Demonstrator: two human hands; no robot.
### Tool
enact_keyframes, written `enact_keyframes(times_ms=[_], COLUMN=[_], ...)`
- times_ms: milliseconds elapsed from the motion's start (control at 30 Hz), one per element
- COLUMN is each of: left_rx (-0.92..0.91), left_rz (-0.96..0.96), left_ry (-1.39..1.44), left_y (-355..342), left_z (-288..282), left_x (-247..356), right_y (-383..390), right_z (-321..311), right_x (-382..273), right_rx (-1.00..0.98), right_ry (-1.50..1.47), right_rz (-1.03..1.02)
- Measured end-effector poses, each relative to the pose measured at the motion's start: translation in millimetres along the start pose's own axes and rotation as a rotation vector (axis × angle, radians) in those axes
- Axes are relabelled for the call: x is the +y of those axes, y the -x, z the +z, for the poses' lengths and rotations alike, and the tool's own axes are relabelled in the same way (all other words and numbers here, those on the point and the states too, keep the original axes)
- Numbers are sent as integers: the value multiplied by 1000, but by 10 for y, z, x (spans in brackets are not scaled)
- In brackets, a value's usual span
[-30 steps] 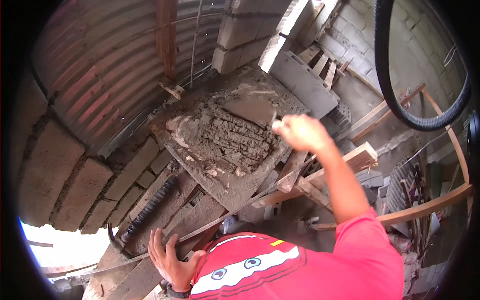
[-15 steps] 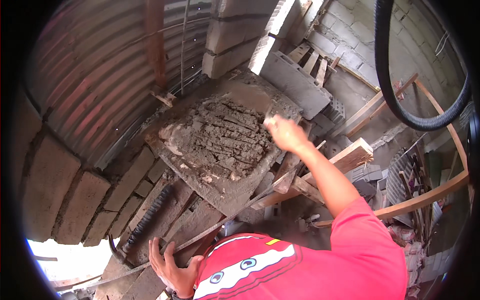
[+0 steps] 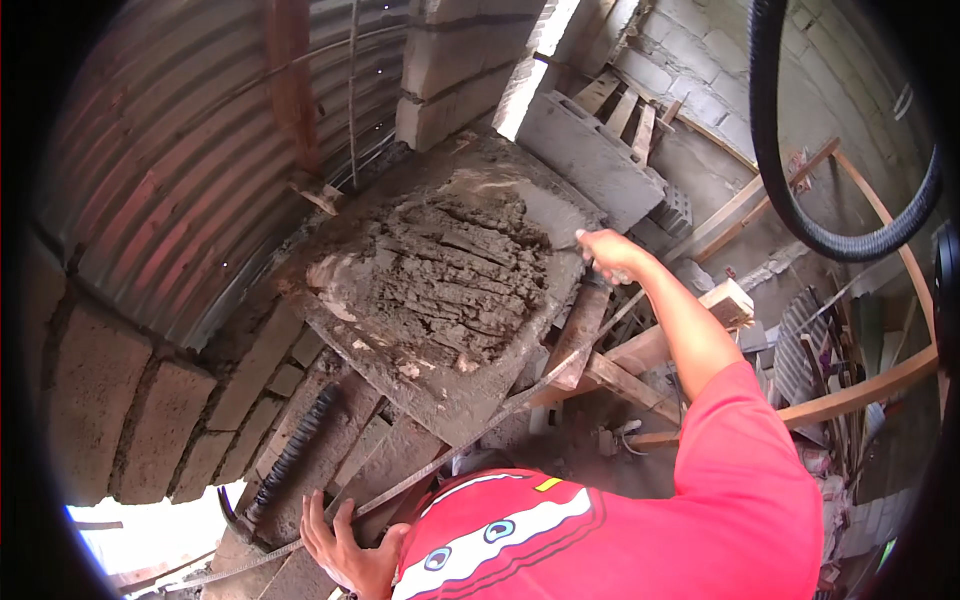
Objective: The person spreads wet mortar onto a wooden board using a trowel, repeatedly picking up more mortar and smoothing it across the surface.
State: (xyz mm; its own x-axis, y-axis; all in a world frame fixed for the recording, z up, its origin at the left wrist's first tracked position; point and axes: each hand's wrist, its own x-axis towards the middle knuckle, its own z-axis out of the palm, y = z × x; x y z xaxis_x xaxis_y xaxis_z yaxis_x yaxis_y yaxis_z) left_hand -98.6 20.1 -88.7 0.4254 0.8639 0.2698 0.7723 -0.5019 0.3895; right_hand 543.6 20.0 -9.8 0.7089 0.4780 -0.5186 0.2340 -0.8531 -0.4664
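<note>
My right hand (image 3: pixel 612 256) is closed around the handle of a trowel at the right edge of the mortar board. The trowel's flat grey blade (image 3: pixel 556 214) lies at the upper right of the heap, and its handle is mostly hidden in my fist. Wet grey mortar (image 3: pixel 455 275), scored with several roughly parallel grooves, is heaped on the board (image 3: pixel 440 402). My left hand (image 3: pixel 350 550), fingers spread and holding nothing, is by the planks and a long thin rod. Beyond it lies a hammer (image 3: pixel 298 440) with a black wrapped handle.
A corrugated metal sheet (image 3: pixel 190 190) and a block wall (image 3: pixel 110 400) bound the left side. Hollow concrete blocks (image 3: pixel 590 160) stand behind the board. Timber pieces (image 3: pixel 650 345) jut out at the right. A black hose (image 3: pixel 775 180) hangs at the upper right.
My right hand has moved right, away from the mortar toward the board's edge, with the trowel in it. My left hand has stayed nearly in place.
</note>
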Motion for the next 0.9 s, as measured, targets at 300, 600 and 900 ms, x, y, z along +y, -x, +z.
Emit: enact_keyframes(times_ms=[300, 600, 900], left_rx=[-15, 29, 17], left_rz=[-59, -16, -87], left_ry=[-26, -20, -21], left_y=[-9, -98, -20], left_z=[-42, -87, 31], left_x=[112, 134, 66], right_y=[194, 868, 1270], right_z=[571, -290, 1054], right_x=[-502, -830, -394], right_rx=[-393, -267, 268], right_ry=[-130, -132, 498], right_rz=[-128, -349, -774])
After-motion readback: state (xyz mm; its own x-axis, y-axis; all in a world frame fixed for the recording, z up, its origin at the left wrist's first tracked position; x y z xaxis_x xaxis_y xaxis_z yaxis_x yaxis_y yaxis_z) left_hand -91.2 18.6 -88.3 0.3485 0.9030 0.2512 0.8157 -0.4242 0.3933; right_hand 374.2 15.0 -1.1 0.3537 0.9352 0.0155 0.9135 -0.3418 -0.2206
